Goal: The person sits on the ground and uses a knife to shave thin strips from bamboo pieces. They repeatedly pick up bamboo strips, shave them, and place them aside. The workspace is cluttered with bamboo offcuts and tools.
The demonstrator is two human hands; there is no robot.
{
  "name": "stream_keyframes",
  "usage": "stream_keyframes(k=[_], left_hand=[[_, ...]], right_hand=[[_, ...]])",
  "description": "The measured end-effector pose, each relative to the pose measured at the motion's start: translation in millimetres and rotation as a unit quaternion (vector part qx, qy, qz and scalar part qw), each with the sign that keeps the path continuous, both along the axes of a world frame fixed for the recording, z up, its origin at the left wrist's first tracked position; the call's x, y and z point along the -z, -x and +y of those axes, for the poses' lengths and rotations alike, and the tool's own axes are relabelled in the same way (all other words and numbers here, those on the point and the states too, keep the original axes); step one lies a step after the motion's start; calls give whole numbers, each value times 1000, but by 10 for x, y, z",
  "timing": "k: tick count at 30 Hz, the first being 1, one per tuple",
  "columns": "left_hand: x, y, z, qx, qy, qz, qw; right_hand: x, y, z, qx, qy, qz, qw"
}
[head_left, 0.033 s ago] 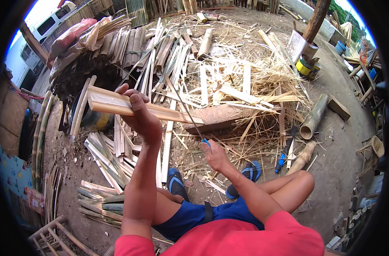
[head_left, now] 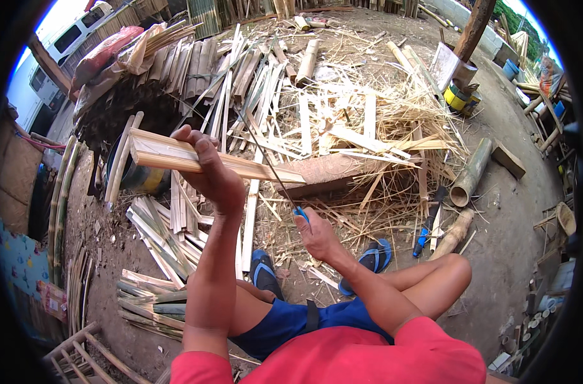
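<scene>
My left hand [head_left: 216,173] is closed around a stack of pale split bamboo slats [head_left: 158,152], held slanting with the thin end toward a thick wooden block [head_left: 326,171]. Whether that end touches the block I cannot tell. My right hand [head_left: 318,235] grips the blue handle of a long, thin-bladed knife [head_left: 270,165]. Its blade points up and to the left, crossing the slats in this view near their thin end; contact between them is unclear.
Shavings [head_left: 393,109] heap behind the block, with split bamboo strips [head_left: 154,233] on the left. Right of my feet lie a second blue-handled tool [head_left: 427,227] and a bamboo tube [head_left: 473,173]. A yellow-and-black container [head_left: 456,101] stands farther back.
My right hand has shifted slightly left with the knife, and the blade has moved left across the slats. My left hand and the slats have hardly moved.
</scene>
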State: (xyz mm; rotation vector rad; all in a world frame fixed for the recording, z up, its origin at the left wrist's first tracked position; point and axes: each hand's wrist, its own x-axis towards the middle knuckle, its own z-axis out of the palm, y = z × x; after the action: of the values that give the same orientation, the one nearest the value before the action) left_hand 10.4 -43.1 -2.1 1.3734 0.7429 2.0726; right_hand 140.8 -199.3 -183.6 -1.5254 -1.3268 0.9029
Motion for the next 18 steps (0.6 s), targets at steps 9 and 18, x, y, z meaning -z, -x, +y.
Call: stream_keyframes(k=[9,18], left_hand=[[-2,-39,135,-31,-63,21,997],[8,215,200,44,-90,110,989]], right_hand=[[-183,81,173,-63,-46,-43,996],[902,-451,317,95,287,-132,944]])
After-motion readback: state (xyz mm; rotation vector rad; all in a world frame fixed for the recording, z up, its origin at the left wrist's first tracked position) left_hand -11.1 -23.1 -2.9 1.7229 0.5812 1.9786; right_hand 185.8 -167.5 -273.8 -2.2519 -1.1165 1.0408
